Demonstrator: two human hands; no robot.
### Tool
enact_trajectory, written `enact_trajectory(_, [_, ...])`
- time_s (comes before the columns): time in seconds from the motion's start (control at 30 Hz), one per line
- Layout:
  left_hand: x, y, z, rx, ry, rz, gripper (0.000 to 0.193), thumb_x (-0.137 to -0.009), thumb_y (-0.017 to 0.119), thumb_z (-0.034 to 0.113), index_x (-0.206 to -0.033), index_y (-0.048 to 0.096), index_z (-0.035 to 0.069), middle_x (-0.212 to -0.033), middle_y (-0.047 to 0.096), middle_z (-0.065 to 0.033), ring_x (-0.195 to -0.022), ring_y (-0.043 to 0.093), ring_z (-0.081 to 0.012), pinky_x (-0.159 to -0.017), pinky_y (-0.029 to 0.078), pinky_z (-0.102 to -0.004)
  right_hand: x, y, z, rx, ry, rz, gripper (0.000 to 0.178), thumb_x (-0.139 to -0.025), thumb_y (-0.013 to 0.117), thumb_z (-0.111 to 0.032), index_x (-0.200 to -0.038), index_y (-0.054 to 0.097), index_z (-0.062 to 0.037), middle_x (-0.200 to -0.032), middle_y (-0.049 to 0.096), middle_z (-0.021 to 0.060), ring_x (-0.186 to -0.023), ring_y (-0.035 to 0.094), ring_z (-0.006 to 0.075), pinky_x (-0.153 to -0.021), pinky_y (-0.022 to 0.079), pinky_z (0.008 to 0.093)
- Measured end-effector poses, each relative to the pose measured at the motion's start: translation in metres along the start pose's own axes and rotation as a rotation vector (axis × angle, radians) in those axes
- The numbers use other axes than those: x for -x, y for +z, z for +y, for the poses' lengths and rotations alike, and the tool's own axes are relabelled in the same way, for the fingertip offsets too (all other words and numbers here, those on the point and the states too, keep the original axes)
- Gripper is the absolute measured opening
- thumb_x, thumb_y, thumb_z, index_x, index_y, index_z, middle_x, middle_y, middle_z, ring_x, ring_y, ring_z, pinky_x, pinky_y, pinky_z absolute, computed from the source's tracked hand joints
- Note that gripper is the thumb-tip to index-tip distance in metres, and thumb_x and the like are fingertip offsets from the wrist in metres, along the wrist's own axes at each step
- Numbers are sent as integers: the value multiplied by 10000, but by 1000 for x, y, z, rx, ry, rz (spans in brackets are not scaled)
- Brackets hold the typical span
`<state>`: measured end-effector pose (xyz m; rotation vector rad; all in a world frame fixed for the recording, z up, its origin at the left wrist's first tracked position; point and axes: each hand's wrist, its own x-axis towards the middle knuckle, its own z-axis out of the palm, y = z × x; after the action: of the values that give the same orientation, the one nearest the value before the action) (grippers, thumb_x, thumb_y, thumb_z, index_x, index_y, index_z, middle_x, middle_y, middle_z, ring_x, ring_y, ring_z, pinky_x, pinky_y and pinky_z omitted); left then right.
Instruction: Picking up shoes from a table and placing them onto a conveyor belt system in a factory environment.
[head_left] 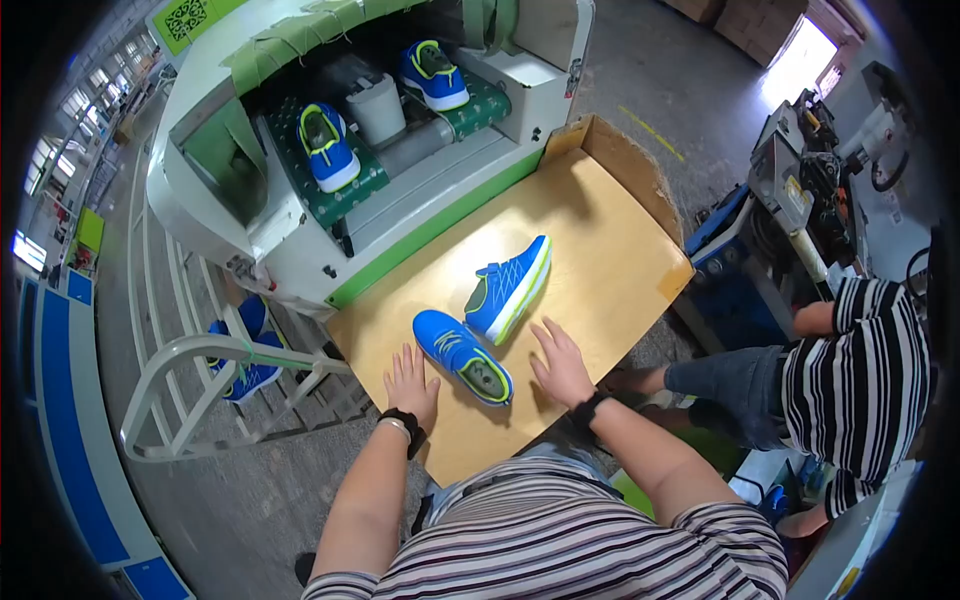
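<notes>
On the board (pixel 615 255), the near shoe (pixel 450 345) is flanked by the left hand (pixel 412 388) and right hand (pixel 560 367), both released; the far shoe (pixel 512 290) is laid alongside.

I see a bright blue, mesh-like sports shoe with yellow-green laces (pixel 462 357) sitting sole-down on the flat, tan, wood-coloured tabletop (pixel 615 245), left of its middle. Its toe points toward the tabletop's far left, its heel toward the near edge — the collar gapes upward, and I can see the dark grey insole. Close against it, about mid-tabletop, I see a matching blue shoe with a white and lime sole (pixel 512 288), tipped on its side — sole facing right, opening left, toe toward the far edge.
</notes>
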<state>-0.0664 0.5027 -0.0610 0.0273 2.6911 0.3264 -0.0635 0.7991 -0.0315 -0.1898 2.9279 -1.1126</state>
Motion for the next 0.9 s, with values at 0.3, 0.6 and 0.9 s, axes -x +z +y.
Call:
enact_trajectory(0.3, [-5,-3,-4,-80,27,-19,734,-957,414,415,-1532,53,136,-1593,11,-125,-1463,26,-339,-1141,89,-571,-26,-1,-4,447,-252,-133,580,-923,528,-367,-1453,343,-221,-1535,282,57,-1402,257,355,-1104,193,612])
enact_trajectory(0.6, [-30,-50,6,239,-34,45,626,-870,580,330,-1400,365,77,-1457,340,-184,-1362,301,-356,-1078,272,-535,51,-18,40,81,-8,-196,624,-878,605,-364,-1372,397,-45,-1468,351,202,-1340,340,397,-1110,282,456])
enact_trajectory(0.9, [-68,-46,180,406,495,133,1028,-667,813,376,-1459,250,39,-1445,320,-292,-1365,266,-459,-1111,265,-504,74,-8,40,128,-53,-149,452,-826,617,-275,-1206,559,-38,-1343,486,197,-1268,430,391,-1061,349,441])
